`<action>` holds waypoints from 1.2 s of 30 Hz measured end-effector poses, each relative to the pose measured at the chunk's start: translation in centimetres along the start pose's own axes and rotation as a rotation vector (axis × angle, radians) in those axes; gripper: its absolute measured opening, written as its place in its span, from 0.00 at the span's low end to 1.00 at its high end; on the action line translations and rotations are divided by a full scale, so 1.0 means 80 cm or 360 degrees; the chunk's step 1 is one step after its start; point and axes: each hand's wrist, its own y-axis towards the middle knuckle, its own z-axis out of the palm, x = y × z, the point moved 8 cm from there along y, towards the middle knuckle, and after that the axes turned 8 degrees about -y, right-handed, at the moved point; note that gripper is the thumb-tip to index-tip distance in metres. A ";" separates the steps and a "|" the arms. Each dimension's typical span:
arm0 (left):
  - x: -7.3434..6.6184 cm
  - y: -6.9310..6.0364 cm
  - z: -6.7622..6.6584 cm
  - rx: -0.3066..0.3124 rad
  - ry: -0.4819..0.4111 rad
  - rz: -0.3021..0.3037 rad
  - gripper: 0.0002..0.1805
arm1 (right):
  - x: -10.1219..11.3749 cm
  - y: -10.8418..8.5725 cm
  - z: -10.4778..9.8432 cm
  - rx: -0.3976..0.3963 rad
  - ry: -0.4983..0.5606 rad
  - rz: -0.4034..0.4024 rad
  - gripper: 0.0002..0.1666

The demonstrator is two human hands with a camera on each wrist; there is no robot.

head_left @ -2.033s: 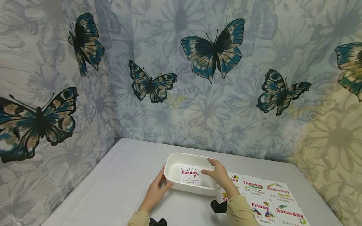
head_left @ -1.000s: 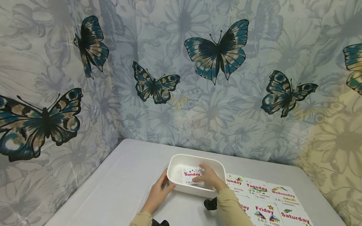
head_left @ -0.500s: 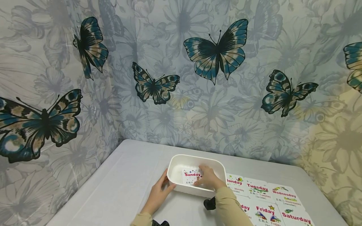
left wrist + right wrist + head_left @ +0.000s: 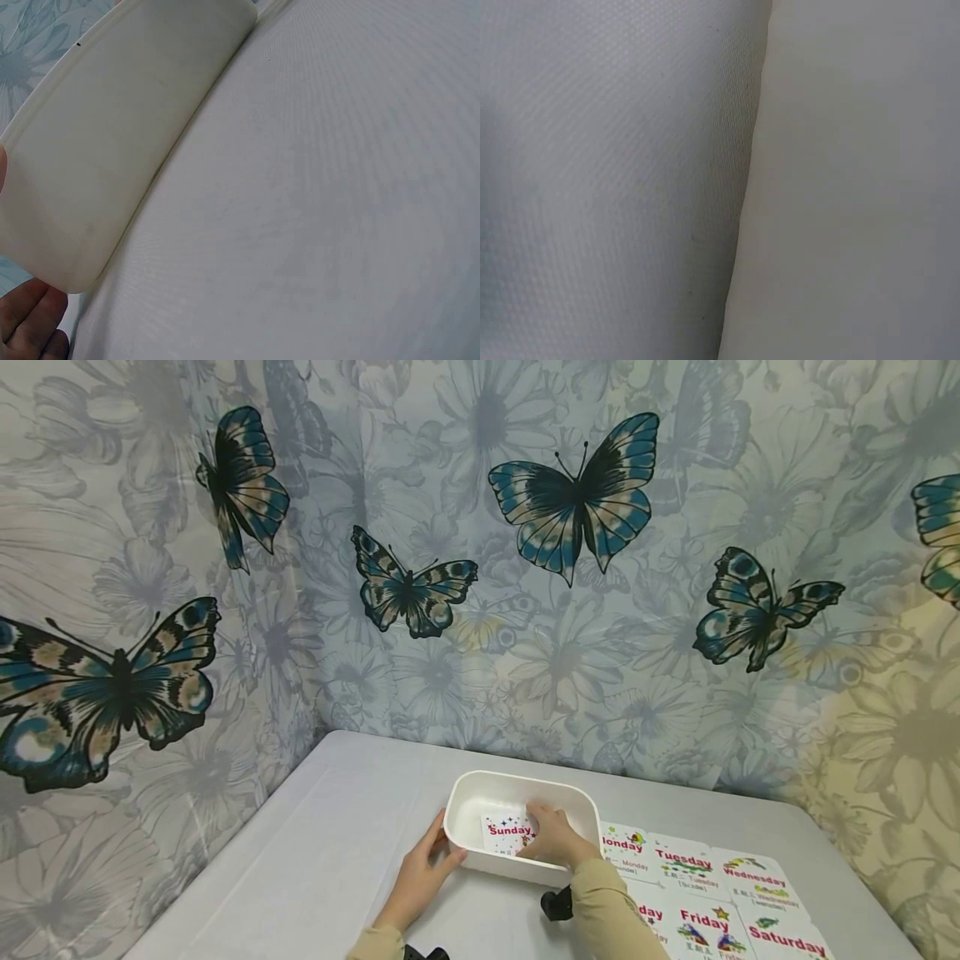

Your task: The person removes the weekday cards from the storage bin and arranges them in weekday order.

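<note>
A white plastic box [image 4: 517, 867] stands on the table, its near side wall filling much of both wrist views. At its left end my left hand [image 4: 417, 875] grips the corner, thumb on the near side and fingers round the end; some of its fingers [image 4: 34, 319] show in the left wrist view. My right hand [image 4: 557, 837] reaches down inside the box. Its fingers and thumb hold the right part of a white card printed "Sunday" [image 4: 504, 833] on the box floor. The near wall hides the card's lower edge, and the right wrist view shows no fingers.
Right of the box lie several weekday cards in two rows, among them Tuesday [image 4: 682, 860], Wednesday [image 4: 756, 877], Friday [image 4: 703, 922] and Saturday [image 4: 783, 935]. The right forearm partly covers the nearer row. A butterfly-patterned curtain [image 4: 450, 693] rises behind the white table [image 4: 330, 827].
My right hand has gone down into the box and closed in on the Sunday card, which has shifted slightly toward the near wall. The left hand keeps its grip on the corner.
</note>
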 end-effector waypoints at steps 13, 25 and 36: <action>-0.004 -0.001 0.001 0.0002 0.0000 0.0025 0.43 | 0.003 -0.001 -0.002 -0.0074 -0.0021 -0.0041 0.49; -0.001 0.001 0.000 -0.0002 0.0032 0.0017 0.43 | -0.002 0.001 -0.017 -0.0223 0.0072 0.0027 0.49; -0.001 0.000 -0.001 -0.0013 0.0030 0.0026 0.43 | 0.010 -0.009 -0.049 -0.0378 0.0064 -0.0039 0.27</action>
